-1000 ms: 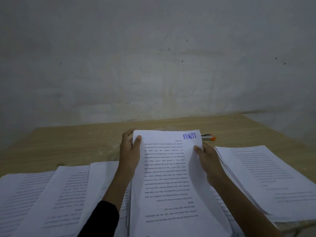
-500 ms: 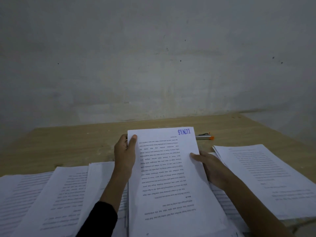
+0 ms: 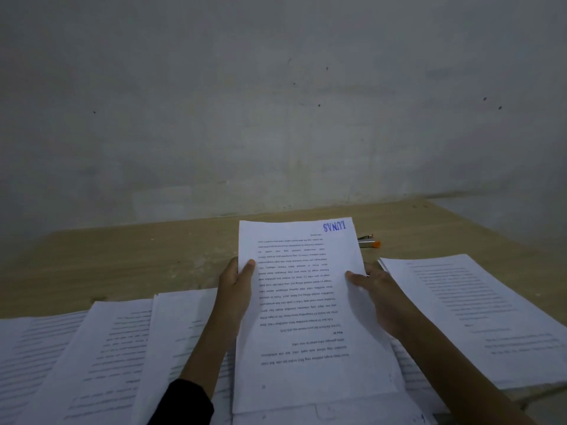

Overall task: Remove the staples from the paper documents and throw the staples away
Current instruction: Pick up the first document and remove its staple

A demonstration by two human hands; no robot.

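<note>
Your left hand [image 3: 234, 283] grips the document [image 3: 303, 317] by its left edge, thumb curled over the printed face. Your right hand [image 3: 379, 294] pinches the right edge at about the same height, thumb on the page. The document runs away from you between them, its text upside down, with a blue stamp [image 3: 334, 226] at the far right corner. Its near end overlaps the printed sheets [image 3: 107, 348] spread along the wooden table [image 3: 153, 250]. Another stack [image 3: 460, 311] lies just right of your right hand. Beyond the stamped corner, a small metal tool [image 3: 366, 242] with an orange tip rests on the table.
</note>
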